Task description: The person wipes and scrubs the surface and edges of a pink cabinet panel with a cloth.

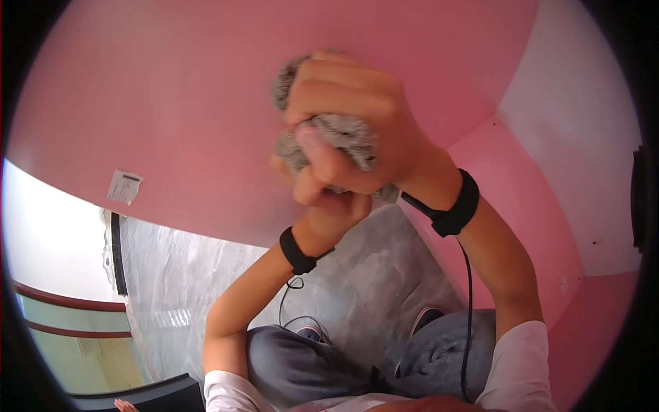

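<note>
Both hands [371, 99] clench a grey cloth [349, 132], one end pointing up-left, its long axis unclear.

I can read no text, brand, number or sign over my remote feed. One label is noted: a white sticker [123, 189], attached to the large pink panel [192, 130], which I take as landmark. It sits at the panel's lower left, just above its lower edge, and is slightly tilted. I observe a short dark bar near the sticker's top and faint grey print below; both are too small to decipher. A small pale patch [563, 283], right of the panel, I cannot identify as a label.
</note>
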A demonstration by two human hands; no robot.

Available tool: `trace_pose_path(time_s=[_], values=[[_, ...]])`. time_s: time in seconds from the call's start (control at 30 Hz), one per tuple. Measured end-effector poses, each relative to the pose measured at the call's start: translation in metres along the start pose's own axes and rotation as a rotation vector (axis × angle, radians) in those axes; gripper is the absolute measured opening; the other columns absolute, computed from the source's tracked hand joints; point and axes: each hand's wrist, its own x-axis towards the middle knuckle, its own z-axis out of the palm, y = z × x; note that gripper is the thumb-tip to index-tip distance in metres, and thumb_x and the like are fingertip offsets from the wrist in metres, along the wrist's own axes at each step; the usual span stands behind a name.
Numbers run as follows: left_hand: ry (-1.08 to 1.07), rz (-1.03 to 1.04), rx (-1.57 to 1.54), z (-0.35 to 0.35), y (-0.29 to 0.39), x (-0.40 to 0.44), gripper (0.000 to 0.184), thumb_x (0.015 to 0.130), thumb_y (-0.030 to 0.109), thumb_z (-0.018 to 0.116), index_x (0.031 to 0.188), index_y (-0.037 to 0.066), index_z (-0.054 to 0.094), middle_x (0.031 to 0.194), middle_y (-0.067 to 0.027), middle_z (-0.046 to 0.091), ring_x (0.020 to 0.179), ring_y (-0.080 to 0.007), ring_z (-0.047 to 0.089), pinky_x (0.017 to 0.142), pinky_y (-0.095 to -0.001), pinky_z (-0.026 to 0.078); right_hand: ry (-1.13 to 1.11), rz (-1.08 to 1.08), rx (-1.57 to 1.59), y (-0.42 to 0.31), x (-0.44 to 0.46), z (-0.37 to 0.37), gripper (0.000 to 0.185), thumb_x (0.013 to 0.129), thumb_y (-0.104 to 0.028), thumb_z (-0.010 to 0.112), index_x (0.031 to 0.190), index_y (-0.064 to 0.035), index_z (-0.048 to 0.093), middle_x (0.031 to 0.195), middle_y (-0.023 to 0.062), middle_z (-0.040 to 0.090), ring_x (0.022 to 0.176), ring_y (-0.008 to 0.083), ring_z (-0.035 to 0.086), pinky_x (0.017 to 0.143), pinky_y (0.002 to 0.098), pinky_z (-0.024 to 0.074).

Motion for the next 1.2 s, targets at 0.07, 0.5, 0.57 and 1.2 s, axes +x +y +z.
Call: trace_pose_path(time_s=[0.07,0.5,0.57,1.2], values=[[-0.094,0.110,0.119,0.013,0.000,0.010,0.049,0.073,-0.002,0.071,0.121,0.005,0.064,0.122,-0.0191,0.059,0.119,-0.0405,0.054,0.103,-0.0450,0.042,-0.021,0.007,-0.019,0.003,-0.005,-0.027,0.009,0.073,-0.008,0.061,0.078,-0.0006,0.062,0.074,0.0106,0.058,0.065,0.0281,0.055,0.064,0.0383,0.0484],[0.053,0.293,0.179,0.064,0.021,0.081,0.045,0.060,0.000,0.073,0.100,0.020,0.075,0.126,-0.0250,0.050,0.104,-0.0367,0.060,0.078,-0.0405,0.054,0.282,0.178,0.194,0.030,-0.004,-0.064,0.042,0.092,-0.033,0.043,0.084,0.0034,0.061,0.084,0.0142,0.065,0.076,0.0247,0.059,0.075,0.0380,0.0482],[0.063,0.287,0.149,0.065,0.007,0.061,0.045,0.061,0.001,0.075,0.102,0.020,0.074,0.126,-0.0239,0.050,0.102,-0.0365,0.061,0.075,-0.0406,0.055,0.304,0.187,0.217,0.024,-0.014,-0.062,0.037,0.091,-0.030,0.047,0.082,0.0035,0.060,0.082,0.0147,0.063,0.074,0.0246,0.058,0.072,0.0377,0.0473],[-0.233,-0.071,0.033,0.013,0.047,0.047,0.067,0.077,-0.004,0.071,0.137,0.008,0.043,0.137,-0.0238,0.046,0.131,-0.0416,0.042,0.107,-0.0491,0.041,0.262,0.667,0.104,-0.036,-0.007,-0.027,0.016,0.096,-0.008,0.058,0.084,0.0028,0.060,0.076,0.0033,0.056,0.074,0.0095,0.051,0.068,0.0298,0.0453]])
